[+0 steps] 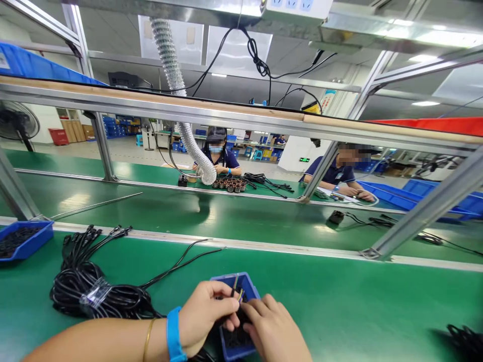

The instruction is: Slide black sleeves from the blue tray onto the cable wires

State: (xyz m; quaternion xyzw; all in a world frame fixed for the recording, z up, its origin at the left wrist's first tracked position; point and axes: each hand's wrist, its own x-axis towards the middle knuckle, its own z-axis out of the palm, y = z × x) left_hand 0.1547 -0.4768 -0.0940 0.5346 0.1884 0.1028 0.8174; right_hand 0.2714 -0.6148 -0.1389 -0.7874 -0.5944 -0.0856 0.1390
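My left hand [209,314], with a blue band on its wrist, pinches a black cable end [233,293] between thumb and forefinger. Thin coloured wires [240,294] stick out of the cable, one of them yellow. Close beside it, my right hand [277,327] has its fingers curled in by the wire tips; what they grip is hidden. Both hands are over a small blue bin [250,284] with small black parts [237,338] inside. A bundle of black cables [101,294], bound with clear wrap, lies left of my left forearm.
Another blue bin [41,236] of black parts stands at the far left. More black cable [466,339] lies at the lower right. Metal posts [426,216] and a shelf rise beyond the green bench. Two people sit opposite, near a hanging flexible duct [192,146].
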